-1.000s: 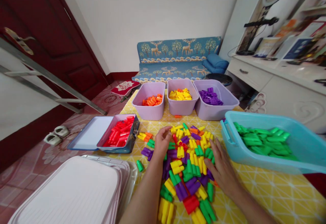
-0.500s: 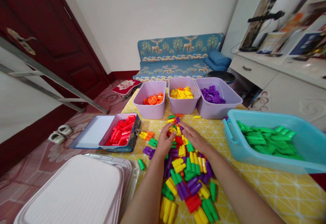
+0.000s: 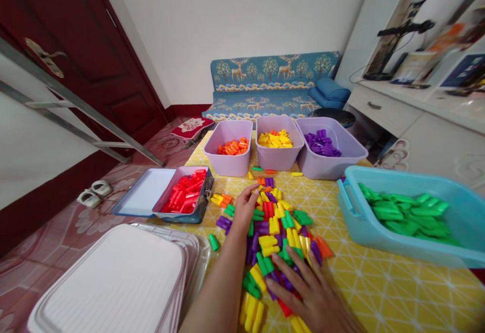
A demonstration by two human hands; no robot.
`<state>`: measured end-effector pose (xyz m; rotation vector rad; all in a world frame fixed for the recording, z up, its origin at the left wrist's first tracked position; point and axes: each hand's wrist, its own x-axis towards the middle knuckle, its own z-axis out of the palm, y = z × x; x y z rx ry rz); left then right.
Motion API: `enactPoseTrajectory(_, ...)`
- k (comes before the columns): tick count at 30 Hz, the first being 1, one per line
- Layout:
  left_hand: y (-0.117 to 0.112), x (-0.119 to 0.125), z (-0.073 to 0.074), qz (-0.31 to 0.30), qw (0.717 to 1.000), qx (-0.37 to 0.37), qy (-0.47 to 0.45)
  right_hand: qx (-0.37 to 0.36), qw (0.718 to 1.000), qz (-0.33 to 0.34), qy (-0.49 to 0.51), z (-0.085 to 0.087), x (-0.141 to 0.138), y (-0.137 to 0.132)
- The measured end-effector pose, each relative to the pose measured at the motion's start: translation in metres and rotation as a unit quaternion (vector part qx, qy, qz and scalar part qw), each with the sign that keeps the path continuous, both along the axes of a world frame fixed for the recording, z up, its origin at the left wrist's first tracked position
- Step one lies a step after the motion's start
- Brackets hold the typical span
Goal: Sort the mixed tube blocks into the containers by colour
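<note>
A loose pile of bullet-shaped plastic building blocks point(image 3: 273, 226), in yellow, green, purple, red and orange, covers the middle of the table. At the pile's far left edge is my left hand point(image 3: 245, 206), its fingers stretched forward and thumb apart, beside small yellow and orange blocks. I see nothing held in it. My right hand point(image 3: 308, 292) is spread open, palm down, over the near part of the pile, its fingertips on or just above green and purple blocks. The blocks under its palm are hidden.
Behind the pile stand lilac bins of orange blocks point(image 3: 206, 148), yellow blocks point(image 3: 278, 158) and purple blocks point(image 3: 322, 169). A blue tub point(image 3: 364, 232) of green blocks is at right. A hinged tin point(image 3: 195, 216) with red blocks sits left, above stacked white lids point(image 3: 109, 277).
My right hand has drawn back from the pile's far end to its near part and spread its fingers. My left hand stays near the far end. The view has shifted slightly.
</note>
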<state>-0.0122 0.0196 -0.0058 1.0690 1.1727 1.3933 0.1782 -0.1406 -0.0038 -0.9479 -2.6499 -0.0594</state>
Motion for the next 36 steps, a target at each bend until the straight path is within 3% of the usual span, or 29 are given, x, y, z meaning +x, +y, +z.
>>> enactPoseTrajectory(3, 0.0, 0.0, -0.001, -0.006, 1.0, 0.012, 0.016, -0.006, 0.997, -0.078, -0.008, -0.004, 0.0, 0.01)
enactPoseTrajectory(7, 0.001, 0.0, -0.004, -0.021, 0.998, 0.026, 0.046, -0.011, 0.985, -0.172, 0.029, -0.002, 0.001, 0.053)
enactPoseTrajectory(14, 0.002, 0.001, -0.005, -0.049, 0.992, 0.04, 0.113, -0.033, 0.964, -0.252, 0.082, 0.002, -0.005, 0.118)
enactPoseTrajectory(19, 0.002, 0.0, -0.006, -0.038, 0.987, 0.035, 0.155, -0.037, 0.956, -0.263, 0.125, 0.005, -0.011, 0.134)
enactPoseTrajectory(26, -0.002, 0.0, 0.003, -0.004, 0.984, 0.032, 0.176, 0.002, 0.943, -0.261, 0.205, -0.002, -0.012, 0.135)
enactPoseTrajectory(36, -0.002, 0.002, -0.001, -0.029, 0.998, 0.018, 0.048, -0.02, 0.956, -0.14, 0.255, 0.005, -0.015, 0.122)
